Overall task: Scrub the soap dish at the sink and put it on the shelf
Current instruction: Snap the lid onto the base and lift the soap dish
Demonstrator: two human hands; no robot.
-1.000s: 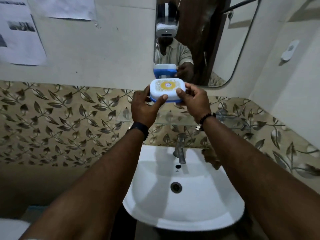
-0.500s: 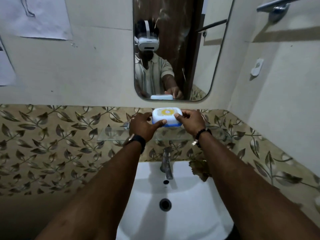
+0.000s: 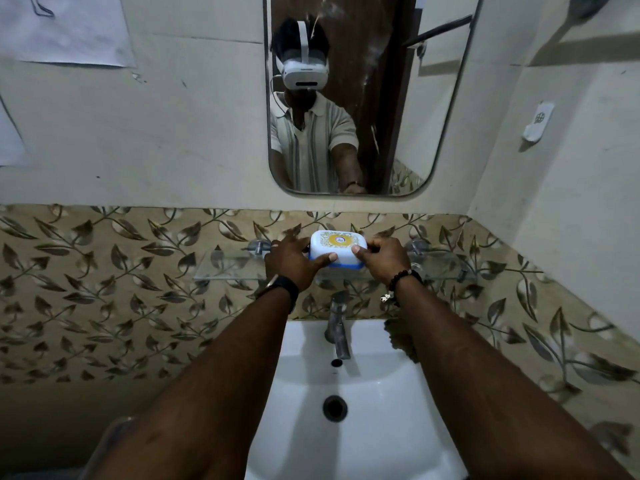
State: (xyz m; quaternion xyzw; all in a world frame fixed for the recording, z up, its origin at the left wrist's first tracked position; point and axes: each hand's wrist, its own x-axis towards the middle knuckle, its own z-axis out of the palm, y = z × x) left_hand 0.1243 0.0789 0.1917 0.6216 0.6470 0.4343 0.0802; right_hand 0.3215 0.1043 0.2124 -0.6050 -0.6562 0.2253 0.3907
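Soap dish (image 3: 338,249), a white lid over a blue base, is gripped at its two ends by both hands: the left hand (image 3: 291,263) and right hand (image 3: 382,261), thumbs curled onto its near side. The lid bears a round yellow label, its writing too small to read. The dish is at the glass shelf (image 3: 228,268); contact is unclear. Below are a tap (image 3: 337,327) and a white sink (image 3: 381,427).

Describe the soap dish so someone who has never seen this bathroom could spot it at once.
Under the mirror, above the tap, runs a glass shelf. At its middle the left hand and right hand grip the soap dish: a rounded box, white lid with a yellow disc, blue base, the only coloured thing there.
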